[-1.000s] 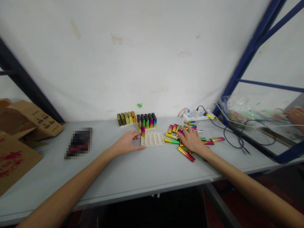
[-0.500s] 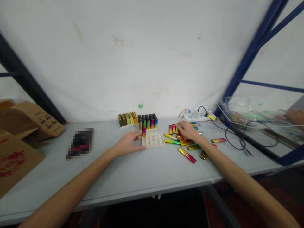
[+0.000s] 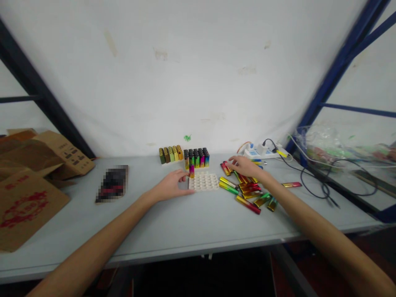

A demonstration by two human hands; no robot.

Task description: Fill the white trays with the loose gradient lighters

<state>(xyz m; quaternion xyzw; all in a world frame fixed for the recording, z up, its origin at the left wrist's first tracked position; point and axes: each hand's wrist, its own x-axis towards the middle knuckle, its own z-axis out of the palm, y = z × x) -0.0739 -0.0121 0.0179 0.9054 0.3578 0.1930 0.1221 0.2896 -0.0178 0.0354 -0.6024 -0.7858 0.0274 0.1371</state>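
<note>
On the grey surface (image 3: 185, 222), head view: left hand (image 3: 171, 186) rests against the white tray (image 3: 204, 182), grip loose and holding nothing. One pink lighter (image 3: 192, 170) stands upright just beyond its fingertips. Right hand (image 3: 246, 167) lies flat, grip wide, touching the loose lighters (image 3: 247, 192) beneath and beside it.

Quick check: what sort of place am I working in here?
Probably a small packing workshop: loose lighters heaped on a grey table, a white slotted tray beside them, cardboard boxes at left.
</note>
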